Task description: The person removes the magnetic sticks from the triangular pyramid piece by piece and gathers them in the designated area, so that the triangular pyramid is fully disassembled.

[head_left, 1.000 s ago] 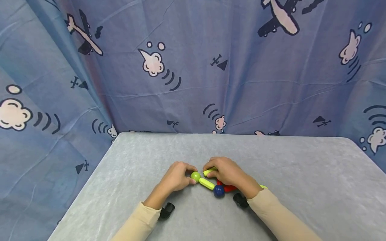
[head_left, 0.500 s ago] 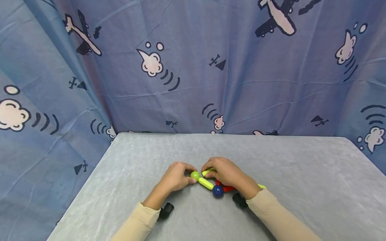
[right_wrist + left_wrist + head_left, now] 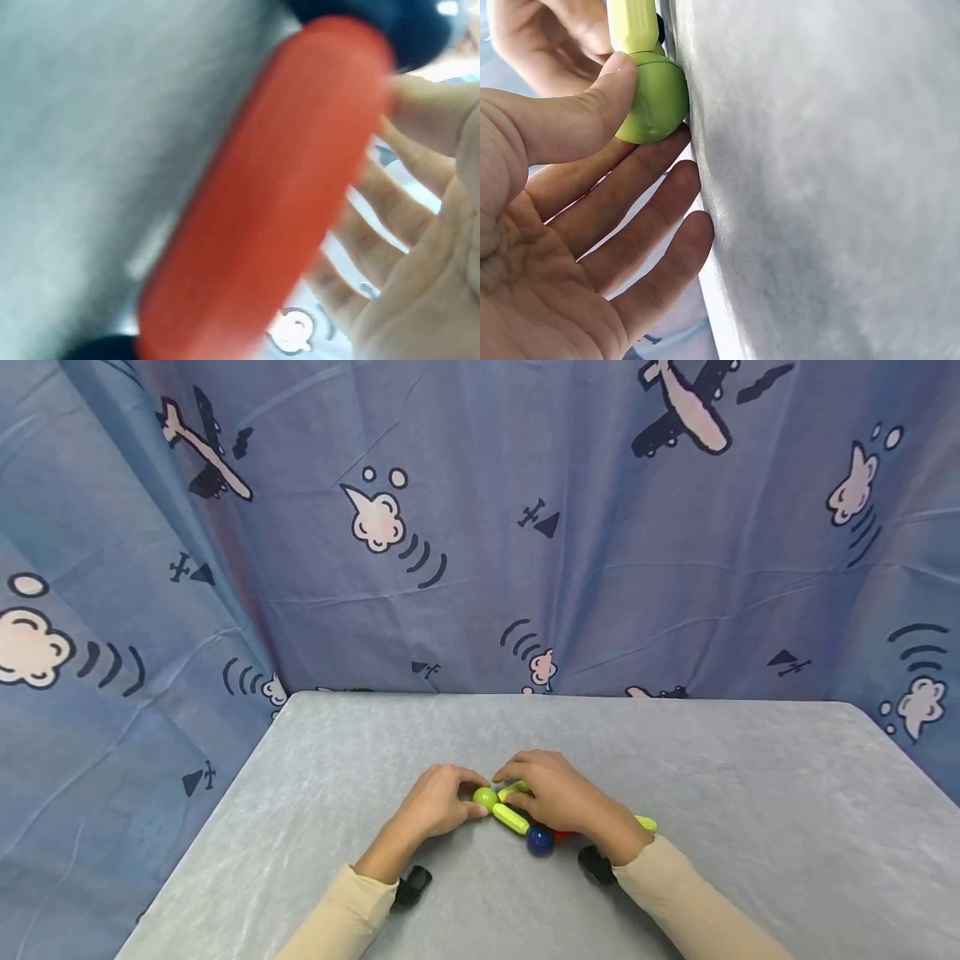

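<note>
My left hand (image 3: 438, 799) pinches a lime-green ball (image 3: 485, 798) between thumb and fingers; in the left wrist view the other fingers spread loosely below the ball (image 3: 656, 105). From that ball a yellow-green rod (image 3: 512, 819) runs to a dark blue ball (image 3: 540, 840). A second yellow-green rod (image 3: 514, 790) is pinched by my right hand (image 3: 558, 792), its end against or very close to the lime ball. Beneath the right hand lies a red rod (image 3: 262, 195) joined to the blue ball; dark balls show at both its ends in the right wrist view.
Another yellow-green rod (image 3: 647, 823) sticks out past the right wrist. Black wrist cameras (image 3: 414, 885) sit under both forearms. The grey-white tabletop (image 3: 360, 735) is backed by a blue curtain (image 3: 480, 527) with printed planes.
My right hand has moved left and brought its rod up to the lime ball, closing the gap. The blue ball has shifted slightly left. My left hand stays in place.
</note>
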`<state>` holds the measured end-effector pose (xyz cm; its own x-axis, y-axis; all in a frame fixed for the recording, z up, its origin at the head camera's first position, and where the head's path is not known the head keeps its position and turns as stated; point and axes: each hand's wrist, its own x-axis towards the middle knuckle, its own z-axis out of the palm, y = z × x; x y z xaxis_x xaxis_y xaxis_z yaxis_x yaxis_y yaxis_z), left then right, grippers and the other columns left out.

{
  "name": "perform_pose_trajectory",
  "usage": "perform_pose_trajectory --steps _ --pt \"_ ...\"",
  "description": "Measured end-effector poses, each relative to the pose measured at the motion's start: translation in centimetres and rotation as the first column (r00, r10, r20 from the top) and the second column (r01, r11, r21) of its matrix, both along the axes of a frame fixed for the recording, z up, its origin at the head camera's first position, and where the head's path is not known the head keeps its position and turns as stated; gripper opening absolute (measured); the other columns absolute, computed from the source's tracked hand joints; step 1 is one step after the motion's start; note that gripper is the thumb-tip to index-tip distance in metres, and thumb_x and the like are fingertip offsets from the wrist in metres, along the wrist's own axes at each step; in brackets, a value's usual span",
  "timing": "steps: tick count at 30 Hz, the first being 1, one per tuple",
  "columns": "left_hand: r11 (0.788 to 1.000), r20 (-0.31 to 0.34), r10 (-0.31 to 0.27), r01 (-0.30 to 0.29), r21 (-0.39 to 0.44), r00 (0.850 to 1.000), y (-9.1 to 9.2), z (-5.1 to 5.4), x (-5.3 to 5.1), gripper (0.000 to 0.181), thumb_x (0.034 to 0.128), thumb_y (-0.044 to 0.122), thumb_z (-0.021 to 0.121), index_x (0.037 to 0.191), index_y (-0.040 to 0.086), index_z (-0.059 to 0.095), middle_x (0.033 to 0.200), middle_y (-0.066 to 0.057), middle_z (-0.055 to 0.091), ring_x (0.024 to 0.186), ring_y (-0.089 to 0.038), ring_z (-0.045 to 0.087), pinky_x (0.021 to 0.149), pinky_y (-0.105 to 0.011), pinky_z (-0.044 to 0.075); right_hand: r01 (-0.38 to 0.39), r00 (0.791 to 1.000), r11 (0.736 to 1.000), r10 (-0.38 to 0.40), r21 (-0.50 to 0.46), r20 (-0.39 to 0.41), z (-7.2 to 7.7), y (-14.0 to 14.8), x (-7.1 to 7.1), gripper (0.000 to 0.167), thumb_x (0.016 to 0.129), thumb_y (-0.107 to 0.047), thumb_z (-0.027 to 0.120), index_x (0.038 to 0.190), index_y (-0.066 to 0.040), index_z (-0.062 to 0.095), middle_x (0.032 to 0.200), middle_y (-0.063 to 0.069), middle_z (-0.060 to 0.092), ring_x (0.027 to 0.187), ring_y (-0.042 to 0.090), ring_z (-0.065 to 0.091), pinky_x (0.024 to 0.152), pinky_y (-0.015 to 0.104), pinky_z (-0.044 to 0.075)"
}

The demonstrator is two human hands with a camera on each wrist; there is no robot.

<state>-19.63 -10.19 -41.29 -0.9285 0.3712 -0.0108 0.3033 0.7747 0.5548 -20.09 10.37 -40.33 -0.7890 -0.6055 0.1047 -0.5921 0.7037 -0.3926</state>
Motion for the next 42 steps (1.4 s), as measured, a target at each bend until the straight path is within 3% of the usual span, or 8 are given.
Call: perform_pose_trajectory --steps 7,15,21,31,42 --pt "1.000 -0.012 0.002 -0.002 -0.014 1.000 -0.2 -0.2 0.0 0.031 0.0818 0.025 0.082 0.111 0.016 0.076 0.111 -0.001 0.075 0.109 -0.024 0.067 0.093 -0.042 0.052 0.005 0.999 1.000 -0.004 0.017 -0.051 0.5 -0.5 2.2 0.029 0.090 -0.028 0.074 0.116 -0.015 0.072 0.113 0.002 0.069 0.106 0.024 0.063 0.093 0.048 0.049" --pt "1.000 -0.030 -0.001 0.000 -0.030 1.000 -0.3 -0.2 0.0 0.030 0.0812 0.025 0.082 0.109 0.016 0.076 0.110 -0.001 0.075 0.109 -0.025 0.067 0.094 -0.043 0.051 0.061 0.998 0.995 -0.059 0.084 -0.026 0.0 0.0 3.7 0.038 0.086 -0.036 0.077 0.117 -0.015 0.071 0.113 -0.002 0.069 0.105 0.021 0.063 0.092 0.047 0.048" --pt "1.000 -0.019 0.013 -0.013 -0.024 1.000 -0.3 0.0 0.1 0.031 0.0817 0.026 0.082 0.110 0.017 0.076 0.110 0.000 0.075 0.110 -0.024 0.067 0.095 -0.043 0.051 0.123 0.992 0.990 -0.123 0.067 -0.008 -0.4 0.0 4.3 0.038 0.084 -0.034 0.079 0.116 -0.015 0.071 0.107 -0.004 0.069 0.107 0.020 0.061 0.091 0.045 0.047" --pt "0.999 -0.080 -0.013 0.009 -0.051 0.997 0.2 -0.3 0.8 0.029 0.0795 0.027 0.084 0.106 0.016 0.077 0.102 0.002 0.075 0.097 -0.018 0.069 0.083 -0.036 0.053 0.198 0.976 0.978 -0.191 0.066 -0.100 -0.9 -0.2 5.1 0.025 0.081 -0.033 0.082 0.102 -0.021 0.074 0.076 -0.017 0.056 0.076 0.003 0.049 0.070 0.028 0.039" --pt "1.000 -0.109 -0.004 0.000 -0.030 0.994 0.4 -0.1 0.5 0.027 0.0762 0.027 0.086 0.101 0.018 0.079 0.098 0.003 0.076 0.094 -0.018 0.069 0.080 -0.035 0.052 0.240 0.966 0.969 -0.233 0.052 -0.114 -0.6 -0.1 5.1 0.022 0.080 -0.027 0.084 0.099 -0.021 0.075 0.078 -0.015 0.061 0.074 0.002 0.051 0.065 0.024 0.042"
